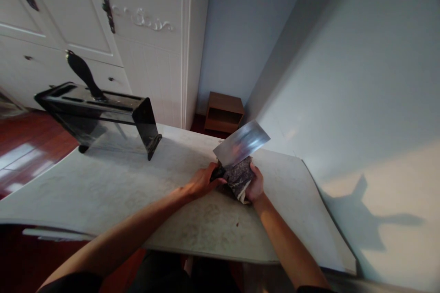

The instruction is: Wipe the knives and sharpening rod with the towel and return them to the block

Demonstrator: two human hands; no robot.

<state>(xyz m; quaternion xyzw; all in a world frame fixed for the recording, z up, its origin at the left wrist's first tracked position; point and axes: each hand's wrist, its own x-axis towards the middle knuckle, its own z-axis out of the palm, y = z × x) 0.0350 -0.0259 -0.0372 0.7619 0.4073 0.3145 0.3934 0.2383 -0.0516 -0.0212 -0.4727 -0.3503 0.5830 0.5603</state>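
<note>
A broad steel cleaver (pixel 240 144) tilts up over the middle of the white table (pixel 103 187). My left hand (pixel 201 182) grips its dark handle at the blade's lower left. My right hand (pixel 255 184) holds a dark patterned cloth (pixel 239 176) pressed against the lower edge of the blade. The handle is mostly hidden by my fingers and the cloth.
A black knife block (pixel 99 114) with one black-handled knife (pixel 82 73) stuck in it stands at the table's far left. A white cabinet (pixel 144 46) and a small brown wooden stand (pixel 223 112) are behind. A pale wall (pixel 360 78) runs along the table's right edge.
</note>
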